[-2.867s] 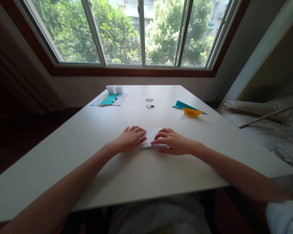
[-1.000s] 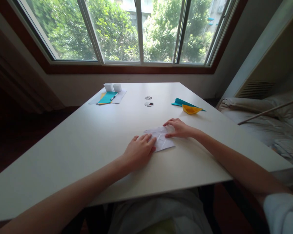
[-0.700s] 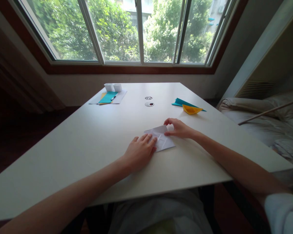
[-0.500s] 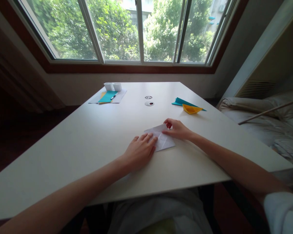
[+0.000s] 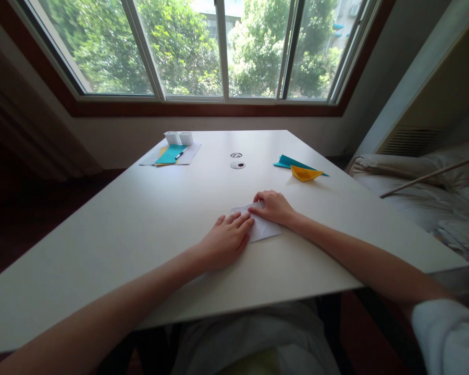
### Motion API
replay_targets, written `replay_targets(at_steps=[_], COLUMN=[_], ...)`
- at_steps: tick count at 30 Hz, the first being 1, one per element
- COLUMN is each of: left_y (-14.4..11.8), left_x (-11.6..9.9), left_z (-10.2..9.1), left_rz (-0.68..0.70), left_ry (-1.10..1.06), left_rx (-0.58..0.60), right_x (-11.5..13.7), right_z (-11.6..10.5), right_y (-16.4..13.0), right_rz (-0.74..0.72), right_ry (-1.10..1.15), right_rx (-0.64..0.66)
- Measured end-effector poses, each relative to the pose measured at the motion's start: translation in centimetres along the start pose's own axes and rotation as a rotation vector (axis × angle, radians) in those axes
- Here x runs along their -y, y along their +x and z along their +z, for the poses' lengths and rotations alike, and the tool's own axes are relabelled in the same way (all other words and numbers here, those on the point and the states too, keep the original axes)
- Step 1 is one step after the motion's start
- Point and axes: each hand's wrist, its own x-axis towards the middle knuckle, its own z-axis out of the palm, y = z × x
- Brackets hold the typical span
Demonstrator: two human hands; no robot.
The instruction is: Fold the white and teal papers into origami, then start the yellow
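A white sheet of folded paper (image 5: 264, 229) with crease lines lies on the white table (image 5: 140, 229). Across its left part rests my left hand (image 5: 227, 238), palm down with the fingers stretched out and apart. My right hand (image 5: 274, 206) is at the paper's far edge, its thumb and fingers pinched on that edge. Both hands cover parts of the sheet, so its full outline is hidden.
Beyond my right hand sit a yellow paper boat (image 5: 305, 173) and a teal paper plane (image 5: 293, 162). At the far left are teal paper (image 5: 171, 154), a marker (image 5: 182, 153) and two white paper boxes (image 5: 186, 138). Round inserts (image 5: 237, 165) are set in the tabletop.
My right hand has shifted left along the paper's far edge, toward my left hand, and covers more of the sheet. My left hand stays flat in nearly the same place.
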Motion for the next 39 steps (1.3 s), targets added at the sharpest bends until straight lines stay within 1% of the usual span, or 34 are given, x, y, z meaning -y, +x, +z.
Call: replay_targets(at_steps=[3, 7, 13, 15, 17, 20, 23, 25, 28, 31, 34, 39], left_y=[-0.1, -0.1, -0.1, -0.1, -0.1, -0.1, -0.1, -0.2, -0.2, -0.3, -0.4, -0.6], left_x=[-0.2, -0.2, 0.1, 0.3, 0.5, 0.9, 1.4, 1.7, 1.6, 1.1, 0.9, 1.3], left_z=[0.0, -0.1, -0.3, -0.4, -0.4, -0.5, -0.6, -0.7, -0.7, -0.6, -0.6, -0.7], left_rz=[-0.012, -0.018, -0.018, -0.020, -0.022, -0.031, -0.027, -0.011, -0.011, -0.034, -0.015, 0.071], left_ry=[0.042, 0.077, 0.073, 0.076, 0.081, 0.090, 0.094, 0.094, 0.120, 0.159, 0.171, 0.176], left_rx=[-0.030, -0.059, -0.051, -0.048, -0.047, -0.044, -0.041, -0.046, -0.069, -0.075, -0.039, 0.024], right_x=[-0.1, -1.0, -2.7, -3.0, -3.1, -2.9, -2.7, -2.6, -2.5, -2.4, -2.3, -2.3], right_z=[-0.2, -0.7, -1.7, -2.0, -2.4, -3.0, -3.5, -3.7, -4.0, -4.2, -4.6, -4.9], right_y=[0.2, 0.2, -0.2, -0.3, -0.3, -0.4, -0.6, -0.8, -1.0, -1.1, -1.1, -0.9], right_rz=[-0.013, -0.058, -0.037, -0.050, -0.103, -0.226, -0.346, -0.399, -0.430, -0.451, -0.475, -0.504], right_ry=[0.005, 0.081, 0.205, 0.222, 0.219, 0.198, 0.193, 0.191, 0.185, 0.180, 0.180, 0.192], right_rx=[0.006, 0.067, 0.155, 0.180, 0.204, 0.236, 0.317, 0.373, 0.418, 0.433, 0.448, 0.520])
